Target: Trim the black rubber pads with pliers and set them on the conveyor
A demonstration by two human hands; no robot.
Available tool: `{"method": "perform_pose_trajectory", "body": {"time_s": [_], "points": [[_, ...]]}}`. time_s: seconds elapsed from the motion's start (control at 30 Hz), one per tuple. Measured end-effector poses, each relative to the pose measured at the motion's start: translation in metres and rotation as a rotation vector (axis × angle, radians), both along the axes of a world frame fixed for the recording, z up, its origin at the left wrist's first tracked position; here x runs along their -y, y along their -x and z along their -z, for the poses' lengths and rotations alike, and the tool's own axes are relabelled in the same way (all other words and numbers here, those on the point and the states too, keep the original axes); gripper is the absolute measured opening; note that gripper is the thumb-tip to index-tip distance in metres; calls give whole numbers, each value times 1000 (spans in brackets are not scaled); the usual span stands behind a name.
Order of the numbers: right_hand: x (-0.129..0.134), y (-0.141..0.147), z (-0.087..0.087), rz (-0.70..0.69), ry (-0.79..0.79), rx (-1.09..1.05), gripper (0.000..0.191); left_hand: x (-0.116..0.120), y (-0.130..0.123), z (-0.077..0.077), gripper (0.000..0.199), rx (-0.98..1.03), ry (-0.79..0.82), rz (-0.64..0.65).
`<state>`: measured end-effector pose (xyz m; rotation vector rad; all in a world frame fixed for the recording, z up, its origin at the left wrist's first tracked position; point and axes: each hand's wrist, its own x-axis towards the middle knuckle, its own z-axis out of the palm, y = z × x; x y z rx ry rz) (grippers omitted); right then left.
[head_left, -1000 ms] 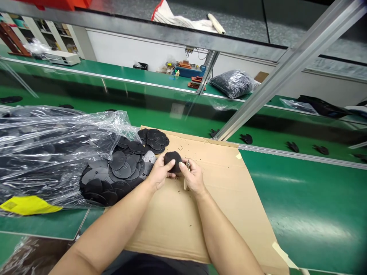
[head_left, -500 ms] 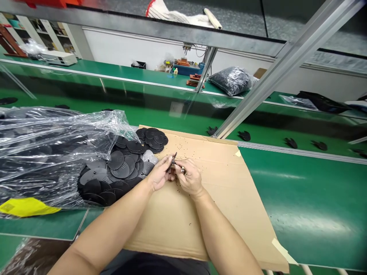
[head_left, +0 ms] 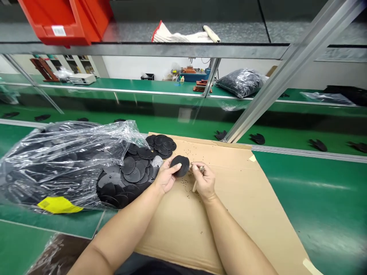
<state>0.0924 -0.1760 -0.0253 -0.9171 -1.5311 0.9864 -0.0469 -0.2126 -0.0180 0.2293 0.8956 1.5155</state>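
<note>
A thin round black plastic disc (head_left: 179, 166) faces up in my left hand (head_left: 166, 176). The thumb presses on its face and the fingers are behind it. Just right of the disc, my right hand (head_left: 205, 181) is closed around a small tool with a shiny metal part (head_left: 202, 169); the fingers hide most of it, so its kind is unclear. Both hands are above a cardboard sheet (head_left: 237, 198) sprinkled with tiny black bits. On the left, a loose pile of similar discs (head_left: 133, 172) spills from a clear plastic bag (head_left: 71, 152). A smaller heap of discs (head_left: 162, 145) lies behind my left hand.
A slanted metal post (head_left: 258, 91) rises behind the cardboard's right side. Black parts (head_left: 257, 138) are spaced along the green surface beyond. Overhead, a shelf holds a red bin (head_left: 67, 23) and a white glove (head_left: 180, 37). A yellow label (head_left: 59, 205) lies on the bag.
The disc has turned from edge-on to flat, facing me. My right hand has drawn a little away from it to the right. The camera view has shifted, bringing more of the red bin in.
</note>
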Motion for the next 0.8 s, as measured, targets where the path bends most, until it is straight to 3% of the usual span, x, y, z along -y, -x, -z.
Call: {"method": "perform_pose_trajectory", "body": {"time_s": [0.1,0.2,0.37,0.53,0.67,0.8], "points": [[-11,-2,11,156,127,-164,25,-12,-5,-6,52,-135,58,-138],[-18,-3,16,204,152,-216,28,-36,-4,-12,45,-430,80,-200],[-19,-3,15,194,131,-219,27,-101,37,-26,42,-1384,34,-218],[-18,-2,12,187,147,-226,24,-156,90,-40,53,-2057,190,-39],[-17,1,8,179,171,-227,23,-185,78,-34,50,-2211,303,218],[-19,4,8,235,200,-282,22,-217,20,-13,43,-2038,120,338]]}}
